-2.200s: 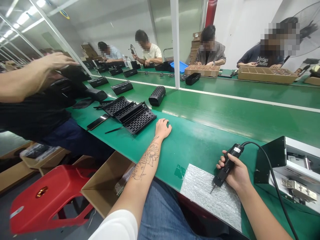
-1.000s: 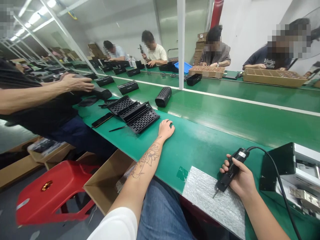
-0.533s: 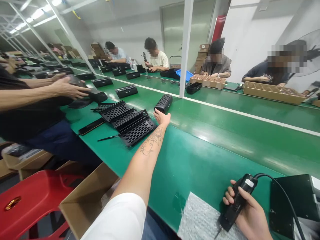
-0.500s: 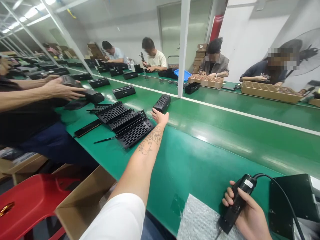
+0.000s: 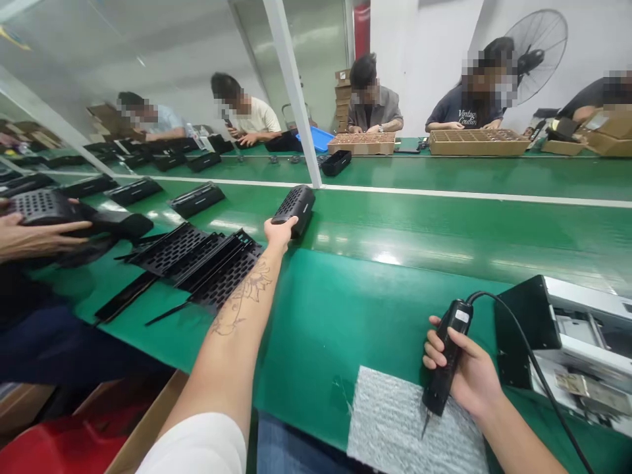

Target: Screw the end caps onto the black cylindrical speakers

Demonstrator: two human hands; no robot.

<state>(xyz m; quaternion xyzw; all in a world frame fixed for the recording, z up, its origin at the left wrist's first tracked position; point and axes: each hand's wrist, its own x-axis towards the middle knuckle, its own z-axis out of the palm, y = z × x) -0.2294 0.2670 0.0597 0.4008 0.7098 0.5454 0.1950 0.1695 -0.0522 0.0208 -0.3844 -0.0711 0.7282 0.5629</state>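
Note:
With my left arm stretched forward, my left hand (image 5: 280, 233) grips the near end of a black perforated housing (image 5: 297, 205) on the green belt. My right hand (image 5: 461, 368) is wrapped round a black corded electric screwdriver (image 5: 448, 352), its thin bit pointing down over a grey foam mat (image 5: 390, 418). Beside my left forearm lie several black perforated panels (image 5: 197, 260) in an overlapping row.
At the left, a co-worker's hands (image 5: 39, 234) hold another black perforated housing. More black housings (image 5: 196, 199) stand along the belt. A black-and-silver machine (image 5: 528, 322) is at the right. People sit across the belt behind cardboard trays (image 5: 476, 143). A white post (image 5: 293, 92) rises beyond my left hand.
My view has swung to the right, showing more of the machine. My left hand has closed round the housing's near end. The screwdriver remains in my right hand.

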